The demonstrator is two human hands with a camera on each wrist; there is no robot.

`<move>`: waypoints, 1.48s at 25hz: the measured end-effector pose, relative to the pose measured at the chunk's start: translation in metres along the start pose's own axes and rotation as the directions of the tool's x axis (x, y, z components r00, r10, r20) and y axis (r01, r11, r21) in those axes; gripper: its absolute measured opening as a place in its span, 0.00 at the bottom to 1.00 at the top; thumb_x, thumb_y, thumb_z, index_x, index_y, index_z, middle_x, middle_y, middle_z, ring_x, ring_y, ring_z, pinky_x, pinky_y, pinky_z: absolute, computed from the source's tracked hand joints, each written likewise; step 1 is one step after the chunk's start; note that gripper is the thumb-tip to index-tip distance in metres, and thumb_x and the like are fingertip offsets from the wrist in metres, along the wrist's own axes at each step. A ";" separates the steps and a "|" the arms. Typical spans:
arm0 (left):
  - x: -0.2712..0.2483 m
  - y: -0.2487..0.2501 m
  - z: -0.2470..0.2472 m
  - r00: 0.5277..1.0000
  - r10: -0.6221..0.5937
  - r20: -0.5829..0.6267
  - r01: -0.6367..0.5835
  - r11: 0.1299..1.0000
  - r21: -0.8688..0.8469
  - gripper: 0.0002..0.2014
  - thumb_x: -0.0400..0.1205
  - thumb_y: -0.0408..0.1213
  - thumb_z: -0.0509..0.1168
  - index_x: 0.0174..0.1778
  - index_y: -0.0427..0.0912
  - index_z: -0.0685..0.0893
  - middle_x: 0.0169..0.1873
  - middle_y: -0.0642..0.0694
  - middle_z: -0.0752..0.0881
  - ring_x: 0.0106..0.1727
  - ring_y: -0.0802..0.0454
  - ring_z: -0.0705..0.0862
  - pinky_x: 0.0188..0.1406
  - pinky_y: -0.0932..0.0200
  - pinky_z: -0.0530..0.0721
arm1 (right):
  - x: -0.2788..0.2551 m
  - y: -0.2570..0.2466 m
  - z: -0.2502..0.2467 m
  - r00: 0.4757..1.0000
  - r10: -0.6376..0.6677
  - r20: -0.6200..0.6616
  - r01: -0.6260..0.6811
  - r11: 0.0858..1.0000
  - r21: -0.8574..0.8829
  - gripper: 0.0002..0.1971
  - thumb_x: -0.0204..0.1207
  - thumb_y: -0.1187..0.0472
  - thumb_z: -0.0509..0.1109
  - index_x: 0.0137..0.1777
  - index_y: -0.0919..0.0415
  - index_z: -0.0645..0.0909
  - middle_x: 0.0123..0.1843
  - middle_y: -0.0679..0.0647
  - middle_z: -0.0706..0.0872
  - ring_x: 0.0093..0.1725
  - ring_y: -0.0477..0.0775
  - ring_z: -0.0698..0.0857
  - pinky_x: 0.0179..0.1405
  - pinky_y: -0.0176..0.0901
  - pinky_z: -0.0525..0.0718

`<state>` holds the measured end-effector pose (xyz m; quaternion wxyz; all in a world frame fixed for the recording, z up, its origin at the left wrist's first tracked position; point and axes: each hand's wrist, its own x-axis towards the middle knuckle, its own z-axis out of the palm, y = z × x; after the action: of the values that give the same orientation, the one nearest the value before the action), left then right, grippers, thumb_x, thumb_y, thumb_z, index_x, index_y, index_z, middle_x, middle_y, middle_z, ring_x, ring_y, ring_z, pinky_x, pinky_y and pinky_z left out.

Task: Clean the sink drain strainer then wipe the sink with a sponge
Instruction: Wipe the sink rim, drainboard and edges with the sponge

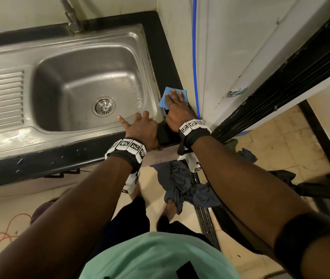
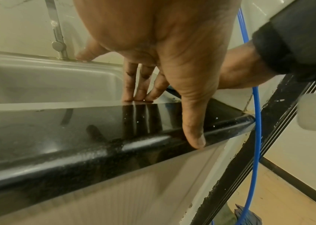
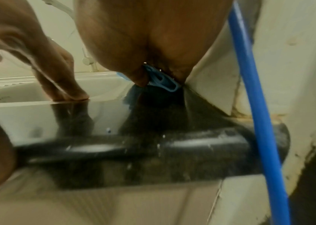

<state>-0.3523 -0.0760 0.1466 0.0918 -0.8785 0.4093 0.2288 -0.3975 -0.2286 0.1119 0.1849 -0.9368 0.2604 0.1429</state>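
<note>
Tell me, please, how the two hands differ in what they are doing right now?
The right hand presses flat on the blue sponge on the black counter; the left hand holds nothing. The left rests fingertips on the sink rim at its near right corner; the right lies beside the sink, by the wall. Both have straight fingers and wear tagged wristbands.

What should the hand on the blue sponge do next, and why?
Probably close the right hand round the blue sponge and carry it into the sink. The sponge lies flat on the black counter under straight fingers, outside the basin, and the strainer sits in its drain.
</note>
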 end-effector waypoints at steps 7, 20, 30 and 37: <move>-0.005 0.002 0.009 1.000 0.007 -0.004 -0.007 0.999 0.031 0.47 0.70 0.68 0.77 0.79 0.41 0.75 0.71 0.43 0.68 0.78 0.36 0.66 0.68 0.03 0.58 | 0.024 -0.002 -0.018 0.999 -0.026 0.022 0.026 0.999 0.021 0.36 0.85 0.64 0.60 0.89 0.59 0.47 0.90 0.57 0.41 0.89 0.64 0.41 0.87 0.62 0.50; -0.008 -0.001 0.008 1.000 0.016 -0.015 -0.016 1.000 0.013 0.43 0.72 0.68 0.75 0.76 0.43 0.78 0.73 0.44 0.68 0.80 0.36 0.65 0.69 0.03 0.57 | -0.104 0.030 0.061 0.977 -0.164 -0.133 0.176 0.981 0.079 0.37 0.79 0.66 0.58 0.88 0.62 0.51 0.90 0.60 0.47 0.89 0.63 0.44 0.86 0.67 0.51; -0.006 -0.001 0.005 1.000 0.018 0.000 -0.018 0.999 0.040 0.39 0.74 0.65 0.74 0.74 0.43 0.79 0.73 0.43 0.67 0.79 0.35 0.66 0.72 0.06 0.57 | -0.149 0.011 0.077 0.962 -0.268 -0.051 0.270 0.962 0.036 0.39 0.81 0.63 0.60 0.89 0.54 0.47 0.90 0.53 0.41 0.89 0.57 0.39 0.85 0.58 0.45; 0.004 -0.020 -0.007 0.998 0.057 0.034 -0.055 0.997 -0.052 0.38 0.68 0.66 0.76 0.69 0.48 0.81 0.69 0.44 0.73 0.76 0.37 0.71 0.72 0.07 0.59 | -0.094 -0.005 0.054 0.979 -0.200 -0.049 0.204 0.973 0.109 0.35 0.83 0.63 0.60 0.88 0.56 0.53 0.90 0.55 0.47 0.89 0.60 0.45 0.86 0.65 0.55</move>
<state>-0.3325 -0.0680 0.1500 0.0700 -0.8644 0.4262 0.2574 -0.4817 -0.1603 0.0992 0.2464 -0.9489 0.1748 0.0909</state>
